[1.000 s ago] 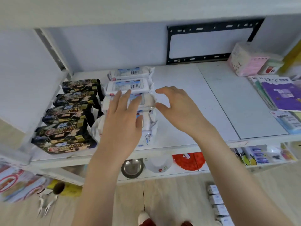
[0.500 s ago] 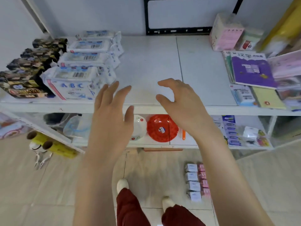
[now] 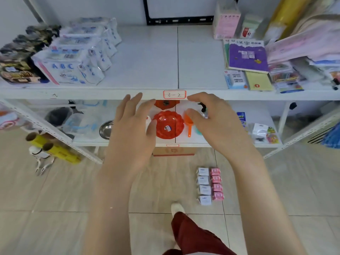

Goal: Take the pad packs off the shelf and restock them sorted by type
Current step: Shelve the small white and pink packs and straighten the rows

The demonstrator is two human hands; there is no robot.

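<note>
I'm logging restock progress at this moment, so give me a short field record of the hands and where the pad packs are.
left hand: open, empty, in front of the shelf edge
right hand: open, empty, in front of the shelf edge
white ABC packs: row on the left of the top shelf
dark packs: row at the far left, beside the white ones
small white packs: column on the floor
small pink packs: column on the floor, touching the white column's right
shelf middle: bare

Head view, looking forward and down, close before shelf (image 3: 110,93), edges blurred
</note>
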